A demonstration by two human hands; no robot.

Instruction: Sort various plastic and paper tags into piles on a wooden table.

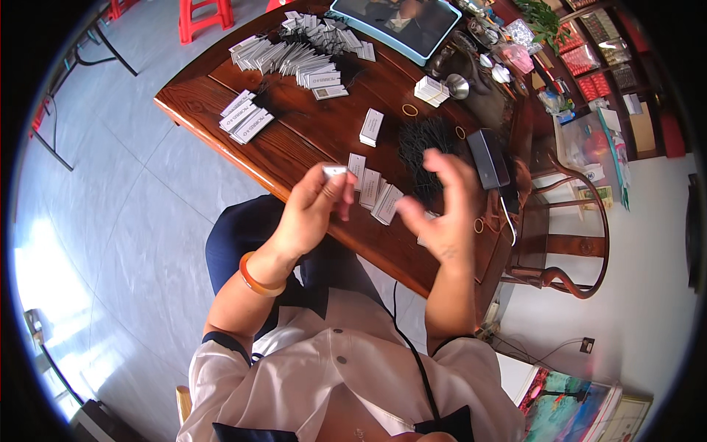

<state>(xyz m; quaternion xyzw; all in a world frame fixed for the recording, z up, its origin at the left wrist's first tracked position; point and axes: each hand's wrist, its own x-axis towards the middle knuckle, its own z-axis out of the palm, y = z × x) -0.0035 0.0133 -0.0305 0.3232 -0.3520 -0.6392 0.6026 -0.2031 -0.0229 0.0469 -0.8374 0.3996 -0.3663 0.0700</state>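
Note:
My left hand is closed, pinching a small white hang tag between thumb and fingers above the table's near edge. My right hand is slightly blurred, its thumb and fingers spread apart with nothing visible between them. Between the hands, a fanned row of white tags lies on the wooden table. Beyond my right fingers is a heap of black strings. A small stack of tags rests farther back, left of the strings.
Strung tags are heaped at the far left, with a smaller group nearer the edge. A banded tag stack, rubber bands and a dark phone lie toward the right. A blue-framed tablet sits behind; a wooden chair stands right.

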